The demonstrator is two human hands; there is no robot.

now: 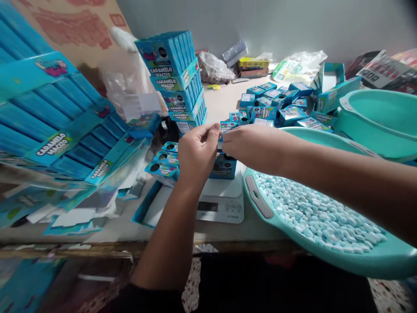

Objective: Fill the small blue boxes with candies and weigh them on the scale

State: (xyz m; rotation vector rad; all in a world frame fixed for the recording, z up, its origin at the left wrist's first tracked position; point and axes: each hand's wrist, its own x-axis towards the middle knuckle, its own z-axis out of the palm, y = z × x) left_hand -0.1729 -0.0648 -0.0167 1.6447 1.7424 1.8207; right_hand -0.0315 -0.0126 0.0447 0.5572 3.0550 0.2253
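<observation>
A small blue candy box (223, 169) stands on a white digital scale (224, 189). At the top of this box, my left hand (198, 148) is closed, thumb and fingers pinched together. My right hand (246, 141) comes in from the right, fingers bent and closed at the same box top. The two sets of fingertips nearly meet and cover most of the opening or flap. Just left of my left hand, several similar boxes (163, 169) stand in an open blue display tray (146, 204).
A turquoise tub (260, 208) of pale blue candies (322, 217) sits right of the scale, another tub (384, 126) behind it. Loose boxes (280, 100) are heaped at the back. Filled display trays are stacked (176, 78) behind my left hand; more (65, 108) stand far left.
</observation>
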